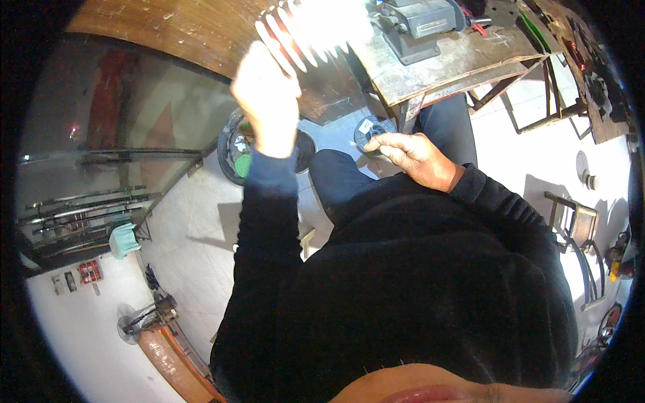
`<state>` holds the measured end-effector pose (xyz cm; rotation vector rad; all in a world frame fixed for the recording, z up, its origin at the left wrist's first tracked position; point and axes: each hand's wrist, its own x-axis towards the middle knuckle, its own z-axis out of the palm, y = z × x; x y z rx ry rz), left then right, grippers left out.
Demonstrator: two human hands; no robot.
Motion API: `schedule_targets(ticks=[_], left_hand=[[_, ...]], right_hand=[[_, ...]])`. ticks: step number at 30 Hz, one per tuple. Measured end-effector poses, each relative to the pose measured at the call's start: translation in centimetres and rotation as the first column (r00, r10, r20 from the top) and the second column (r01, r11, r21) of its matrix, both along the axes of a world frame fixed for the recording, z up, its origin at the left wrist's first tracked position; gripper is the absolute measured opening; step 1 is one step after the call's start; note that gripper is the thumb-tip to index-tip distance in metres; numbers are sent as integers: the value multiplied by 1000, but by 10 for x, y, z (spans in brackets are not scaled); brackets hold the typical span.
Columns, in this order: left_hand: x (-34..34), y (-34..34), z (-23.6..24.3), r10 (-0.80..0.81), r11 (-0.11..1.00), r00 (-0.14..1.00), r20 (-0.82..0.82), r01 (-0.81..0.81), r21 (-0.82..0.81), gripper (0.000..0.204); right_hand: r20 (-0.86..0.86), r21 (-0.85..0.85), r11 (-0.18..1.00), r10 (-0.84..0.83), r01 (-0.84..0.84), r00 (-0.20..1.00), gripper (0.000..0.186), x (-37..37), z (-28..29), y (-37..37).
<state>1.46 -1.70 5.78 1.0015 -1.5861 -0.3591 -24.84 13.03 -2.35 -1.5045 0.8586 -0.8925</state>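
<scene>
Raised at the upper middle, my left hand (265, 94) is washed out by glare. Its compact outline looks closed, but what the fingers hold, if anything, is lost in the light. Right beside it is a bright lamp (289, 37) with red and white curved bands; whether the hand touches it I cannot tell. In front of my body, my right hand (420, 158) is closed, thumb and fingers at the near edge of a round, flat, blue spool-like disc (366, 127). The disc has a pale label near its middle and sits above the tiled floor, close to the table leg.
A worn worktable (463, 60) at the upper right carries a grey bench vise (420, 30). Below my left forearm stands a black bin (227, 158) with green items inside. A brown wooden surface (168, 30) spans the upper left. A small stool (581, 221) stands at the right.
</scene>
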Motion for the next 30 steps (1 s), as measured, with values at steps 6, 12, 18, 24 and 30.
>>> schedule_targets(ticks=[6, 12, 18, 24, 30], left_hand=[[2, -101, 27, 124, 992, 955, 268, -110, -66, 36], [-30, 20, -39, 18, 926, 976, -219, 67, 372, 17], [3, -6, 19, -176, 983, 977, -118, 181, 41, 16], [-3, -89, 33, -92, 961, 975, -202, 141, 239, 27], [-38, 27, -42, -16, 919, 928, -373, 160, 361, 20]], right_hand=[[-8, -78, 996, -45, 44, 999, 28, 1, 1, 1], [44, -37, 998, -48, 50, 998, 27, 3, 0, -1], [-78, -101, 995, -3, -5, 997, 26, -1, 4, 2], [-10, -101, 993, -70, 68, 998, 25, 2, 5, 5], [29, -63, 996, -64, 66, 998, 25, 1, 2, 2]])
